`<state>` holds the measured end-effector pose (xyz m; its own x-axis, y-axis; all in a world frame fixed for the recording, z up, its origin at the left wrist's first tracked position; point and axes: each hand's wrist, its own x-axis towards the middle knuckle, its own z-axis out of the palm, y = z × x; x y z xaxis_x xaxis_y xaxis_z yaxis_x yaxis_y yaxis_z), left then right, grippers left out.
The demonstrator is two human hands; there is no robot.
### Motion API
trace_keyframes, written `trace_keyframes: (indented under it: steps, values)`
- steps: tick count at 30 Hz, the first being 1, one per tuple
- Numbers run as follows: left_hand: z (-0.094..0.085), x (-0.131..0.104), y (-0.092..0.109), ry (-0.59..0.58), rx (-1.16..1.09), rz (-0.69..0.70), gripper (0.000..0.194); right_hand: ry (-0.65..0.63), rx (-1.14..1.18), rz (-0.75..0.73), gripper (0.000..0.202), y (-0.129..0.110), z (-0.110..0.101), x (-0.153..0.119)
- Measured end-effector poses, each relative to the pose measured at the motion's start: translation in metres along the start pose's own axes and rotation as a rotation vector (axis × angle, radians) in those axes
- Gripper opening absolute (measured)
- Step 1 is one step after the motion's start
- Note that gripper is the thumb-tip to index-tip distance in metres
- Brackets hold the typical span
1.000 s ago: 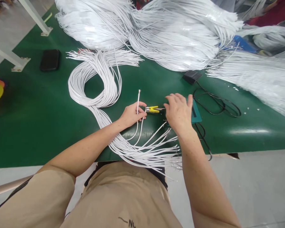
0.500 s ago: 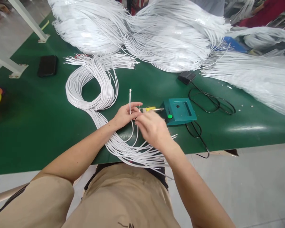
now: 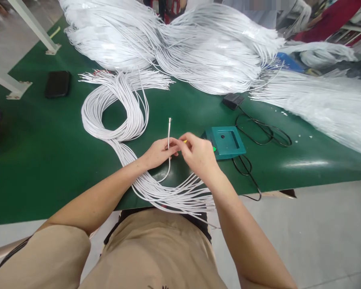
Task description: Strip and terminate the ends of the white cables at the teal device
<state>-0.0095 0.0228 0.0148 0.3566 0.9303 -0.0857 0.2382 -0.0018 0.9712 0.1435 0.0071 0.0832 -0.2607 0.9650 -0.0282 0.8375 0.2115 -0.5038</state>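
A single white cable [image 3: 169, 131] stands upright with its bare end on top, held in the closed fingers of my left hand [image 3: 159, 154]. From there it curves down toward the loose ends of a white cable bundle [image 3: 142, 188] under my left wrist. My right hand [image 3: 200, 155] is closed in a pinch, its fingertips against those of my left hand. What the right fingers grip is hidden. A bit of yellow [image 3: 185, 141] shows beside them. Just past the right knuckles sits a teal device [image 3: 227, 143] with a green button, partly covered by the hand.
Big heaps of white cables [image 3: 204, 52] lie along the table's far side, with more cables [image 3: 313, 96] at the right. A black adapter [image 3: 233, 101] and its cord lie behind the device. A black flat case [image 3: 57, 84] is at the left, near white metal posts [image 3: 34, 26].
My right hand has shifted up and right, now covering the yellow and metal part that stuck out of the device. The second cable strand between my hands no longer shows. The view moved slightly.
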Motion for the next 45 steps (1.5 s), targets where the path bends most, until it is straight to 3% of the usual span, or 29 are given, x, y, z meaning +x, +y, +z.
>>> trace_keyframes:
  steps: [2, 6, 9, 15, 17, 20, 24, 27, 34, 40, 45]
  values:
    - [0.003, -0.003, 0.003, 0.009, 0.084, 0.002, 0.03, 0.136, 0.128, 0.007, 0.023, -0.003, -0.001, 0.018]
    - [0.008, -0.007, 0.005, -0.023, 0.105, 0.001, 0.023, 0.222, 0.351, -0.01, 0.015, -0.005, 0.004, 0.039]
    - [0.009, -0.005, 0.004, -0.049, 0.01, -0.02, 0.021, 0.281, 0.536, 0.029, 0.023, 0.0, 0.005, 0.044]
    - [0.001, 0.001, 0.003, 0.099, -0.477, 0.044, 0.036, 0.125, 0.775, 0.071, 0.025, 0.008, 0.006, 0.04]
    - [-0.002, 0.002, 0.003, 0.151, -0.501, 0.036, 0.031, 0.091, 0.84, 0.08, 0.03, 0.008, 0.008, 0.038]
    - [-0.003, 0.001, 0.002, 0.216, -0.494, 0.009, 0.03, 0.173, 0.816, 0.126, 0.037, 0.008, 0.013, 0.036]
    - [-0.002, 0.0, 0.001, 0.239, -0.438, 0.043, 0.029, 0.228, 0.718, 0.109, 0.025, 0.01, 0.02, 0.034]
    - [-0.001, -0.001, 0.003, 0.234, -0.45, 0.021, 0.031, 0.231, 0.791, 0.118, 0.017, 0.01, 0.023, 0.034]
    - [-0.003, -0.002, 0.008, 0.177, -0.528, -0.029, 0.03, -0.047, 1.37, 0.315, 0.019, 0.009, 0.024, 0.033]
    - [-0.001, -0.004, 0.011, 0.131, -0.506, -0.06, 0.02, -0.081, 1.292, 0.288, 0.033, 0.01, 0.017, 0.042]
    - [-0.001, -0.003, 0.012, 0.111, -0.522, -0.07, 0.02, -0.215, 1.215, 0.263, 0.034, 0.009, 0.011, 0.045]
